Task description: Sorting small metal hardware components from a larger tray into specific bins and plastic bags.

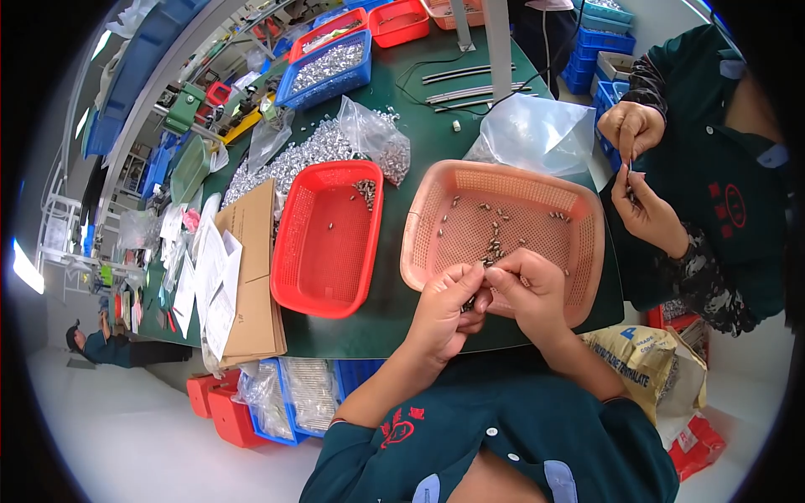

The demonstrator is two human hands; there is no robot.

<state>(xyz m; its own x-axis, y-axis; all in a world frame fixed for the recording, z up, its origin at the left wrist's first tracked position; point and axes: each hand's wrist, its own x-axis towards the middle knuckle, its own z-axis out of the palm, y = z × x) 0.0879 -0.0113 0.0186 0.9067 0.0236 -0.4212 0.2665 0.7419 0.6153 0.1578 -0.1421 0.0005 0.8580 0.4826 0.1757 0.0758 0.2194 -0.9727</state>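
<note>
Over the near edge of a faded pink mesh basket (423,243), my left hand (444,306) and my right hand (530,289) meet with fingertips pinched together. Small dark metal pieces (468,304) show in the curled fingers of my left hand. Whatever my right fingertips pinch is too small and too covered to name. Several small metal fittings (495,249) lie scattered on the bottom of the pink basket. To its left stands a red mesh basket (314,243), with a cluster of similar fittings (366,191) in its far right corner.
A heap of shiny metal parts (306,151) and a clear bag of parts (377,142) lie behind the red basket. Cardboard (251,268) and papers (220,285) are at left. A plastic bag (541,134) touches the pink basket's far side. A co-worker's hands (637,168) work at right.
</note>
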